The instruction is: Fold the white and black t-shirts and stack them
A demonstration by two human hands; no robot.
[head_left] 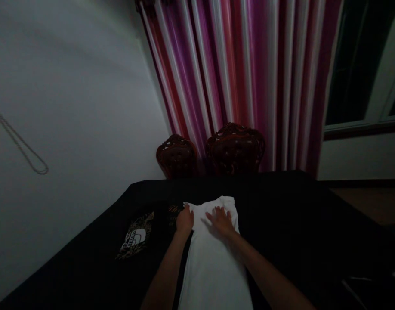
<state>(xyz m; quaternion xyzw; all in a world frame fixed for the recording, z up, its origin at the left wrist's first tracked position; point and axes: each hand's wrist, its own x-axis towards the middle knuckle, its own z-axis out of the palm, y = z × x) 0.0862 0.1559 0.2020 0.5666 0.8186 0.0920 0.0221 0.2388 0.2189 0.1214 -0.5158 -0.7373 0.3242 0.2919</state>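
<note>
A white folded cloth (213, 267) lies lengthwise on a black-covered table (297, 224), running from the near edge toward the middle. My left hand (184, 219) grips the cloth's left edge near its far end, fingers curled over the fabric. My right hand (220, 219) rests flat on top of the cloth with fingers spread, close to the far end. Both forearms reach in from the bottom of the view.
A dark garment with a white logo print (136, 239) lies left of the cloth. Two carved dark-red chair backs (210, 155) stand behind the table, before a pink and purple striped curtain (236, 77). A white wall is left, a window at right.
</note>
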